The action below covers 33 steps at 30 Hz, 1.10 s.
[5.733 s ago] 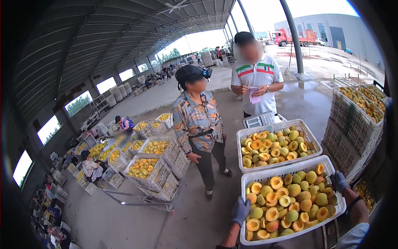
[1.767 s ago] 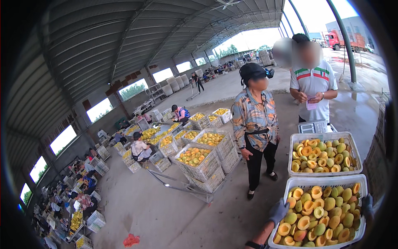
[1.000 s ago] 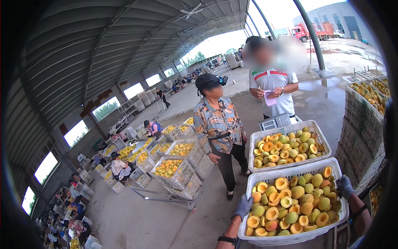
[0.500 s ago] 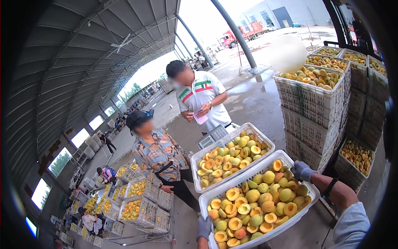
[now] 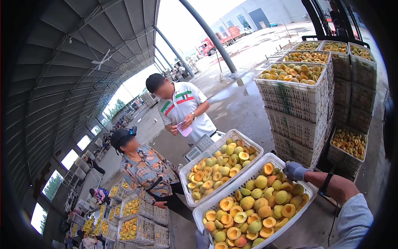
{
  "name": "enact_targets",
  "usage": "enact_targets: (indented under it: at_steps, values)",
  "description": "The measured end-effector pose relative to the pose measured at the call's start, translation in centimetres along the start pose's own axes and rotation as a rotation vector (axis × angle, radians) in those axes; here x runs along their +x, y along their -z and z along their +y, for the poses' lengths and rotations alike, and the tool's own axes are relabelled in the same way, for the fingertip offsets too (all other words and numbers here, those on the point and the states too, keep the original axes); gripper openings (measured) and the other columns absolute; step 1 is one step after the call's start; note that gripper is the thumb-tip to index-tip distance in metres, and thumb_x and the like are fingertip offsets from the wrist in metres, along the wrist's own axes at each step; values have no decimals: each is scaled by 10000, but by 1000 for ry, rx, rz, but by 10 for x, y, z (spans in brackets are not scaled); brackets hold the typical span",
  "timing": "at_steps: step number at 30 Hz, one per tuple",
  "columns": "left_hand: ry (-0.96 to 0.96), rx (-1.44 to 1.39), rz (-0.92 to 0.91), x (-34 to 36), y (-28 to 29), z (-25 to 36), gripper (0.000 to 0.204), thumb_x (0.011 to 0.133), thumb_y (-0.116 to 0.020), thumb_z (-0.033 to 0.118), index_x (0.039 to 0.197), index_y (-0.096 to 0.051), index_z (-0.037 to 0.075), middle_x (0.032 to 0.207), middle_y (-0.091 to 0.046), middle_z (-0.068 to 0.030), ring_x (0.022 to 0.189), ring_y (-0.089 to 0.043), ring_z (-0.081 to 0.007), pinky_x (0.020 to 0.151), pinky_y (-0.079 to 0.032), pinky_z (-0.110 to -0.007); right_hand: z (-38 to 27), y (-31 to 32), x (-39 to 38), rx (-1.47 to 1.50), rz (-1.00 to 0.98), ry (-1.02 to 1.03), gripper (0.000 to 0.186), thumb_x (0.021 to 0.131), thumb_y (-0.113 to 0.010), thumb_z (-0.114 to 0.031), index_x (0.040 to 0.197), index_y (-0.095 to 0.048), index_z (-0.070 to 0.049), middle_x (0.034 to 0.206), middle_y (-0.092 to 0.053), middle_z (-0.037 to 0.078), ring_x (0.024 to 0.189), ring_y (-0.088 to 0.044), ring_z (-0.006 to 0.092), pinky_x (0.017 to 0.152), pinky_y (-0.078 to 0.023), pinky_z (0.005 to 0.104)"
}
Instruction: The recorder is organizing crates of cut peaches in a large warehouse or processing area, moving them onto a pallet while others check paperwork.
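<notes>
A white plastic crate (image 5: 285,229) full of halved yellow-orange stone fruit (image 5: 253,207), peach-like, lies tilted in front of me. My right hand (image 5: 295,170), in a grey glove, grips its far right end at the rim. At the opposite end, my left hand (image 5: 202,240), also gloved, is on the crate's near left side; the lower picture edge cuts it off and its fingers are mostly hidden. Just beyond sits a second white crate (image 5: 183,176) of the same fruit, its side against mine. A scale's display unit (image 5: 198,148) stands behind that crate.
A person in a white shirt (image 5: 182,103) holds pink paper (image 5: 184,129) beyond the scale. Another in a patterned shirt (image 5: 150,169) stands at the left. Stacked fruit crates (image 5: 292,99) rise at right; more crates (image 5: 145,230) fill the lower left. A steel post (image 5: 209,35) stands behind.
The view has turned a little, so the surroundings sit further left in the picture. Both hands stay at the crate; the left hand now shows less above the lower edge.
</notes>
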<state>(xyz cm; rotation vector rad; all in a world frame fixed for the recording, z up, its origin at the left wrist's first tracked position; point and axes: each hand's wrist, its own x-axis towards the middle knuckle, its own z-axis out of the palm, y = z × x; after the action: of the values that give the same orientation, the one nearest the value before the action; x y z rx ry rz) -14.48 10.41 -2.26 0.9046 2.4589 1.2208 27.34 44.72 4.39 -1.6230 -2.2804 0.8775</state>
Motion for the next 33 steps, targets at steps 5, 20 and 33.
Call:
enact_targets:
  at_steps: [5,20,33]
  values:
    - [25,7,21,-7,1,18,307,843,-704,209,856,-589,-74,709,-644,-176,601,-606,-217,559,-476,-414,1,-3,0,-20,18,19,349,925,-529,-296,959,-568,49,795,-679,213,676,-684,327,625,-531,421]
    - [-10,-33,48,-5,-7,-6,353,902,-639,182,1148,-580,-64,961,-672,-159,788,-610,-241,673,-507,-392,-10,8,-11,51,-19,-42,338,895,-542,-273,985,-639,38,802,-696,191,668,-699,301,598,-542,397]
    - [5,-299,-13,-2,-8,-14,280,895,-635,166,1096,-606,-27,742,-600,-44,549,-487,-115,464,-407,-331,-1,3,-5,18,-48,-23,357,921,-518,-299,981,-599,44,769,-688,188,640,-690,292,591,-533,407]
